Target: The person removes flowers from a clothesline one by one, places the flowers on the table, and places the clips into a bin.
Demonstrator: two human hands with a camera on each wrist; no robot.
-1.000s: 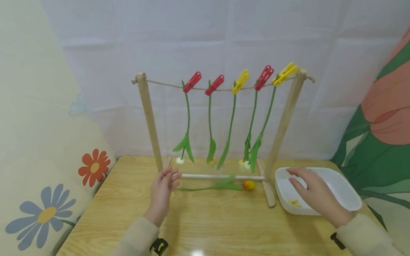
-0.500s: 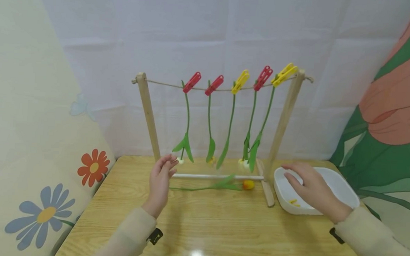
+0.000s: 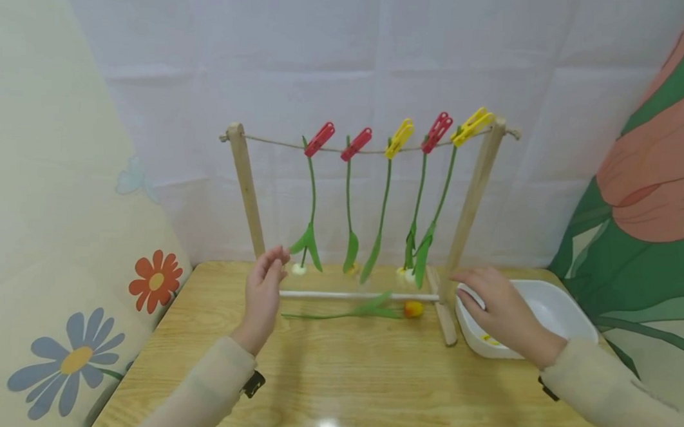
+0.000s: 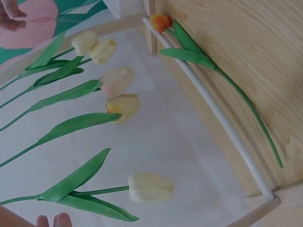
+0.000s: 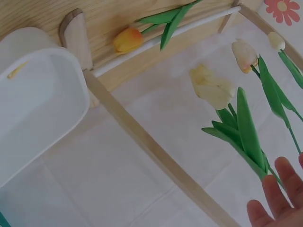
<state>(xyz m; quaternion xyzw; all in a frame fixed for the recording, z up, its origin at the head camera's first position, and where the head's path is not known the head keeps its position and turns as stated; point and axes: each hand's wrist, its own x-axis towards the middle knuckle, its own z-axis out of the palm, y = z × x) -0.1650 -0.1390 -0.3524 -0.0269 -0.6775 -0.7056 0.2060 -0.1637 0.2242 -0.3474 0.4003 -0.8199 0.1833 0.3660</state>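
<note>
My left hand (image 3: 262, 296) is raised in front of the left post, its fingers relaxed around nothing. Right of it, a white tulip (image 4: 150, 187) hangs head down. More pale tulips (image 5: 210, 87) hang beside it, clipped by red clothespins (image 3: 319, 140) and yellow clothespins (image 3: 400, 139) to a thin rope (image 3: 276, 142). My right hand (image 3: 499, 315) hovers over the left part of a white basin (image 3: 583, 319), fingers extended toward the right post and holding nothing. An orange tulip (image 3: 413, 309) lies on the table along the front of the rack.
Two wooden posts (image 3: 245, 186) with a white crossbar (image 3: 337, 296) form the rack on the wooden table (image 3: 333, 381). A little yellow clothespin (image 5: 18, 70) shows inside the basin. White cloth (image 3: 304, 44) covers the wall behind, with painted flowers at either side.
My right hand has moved left, from over the basin toward the right post. My left hand has shifted slightly left and up. The clipped tulips and the lying one stay put.
</note>
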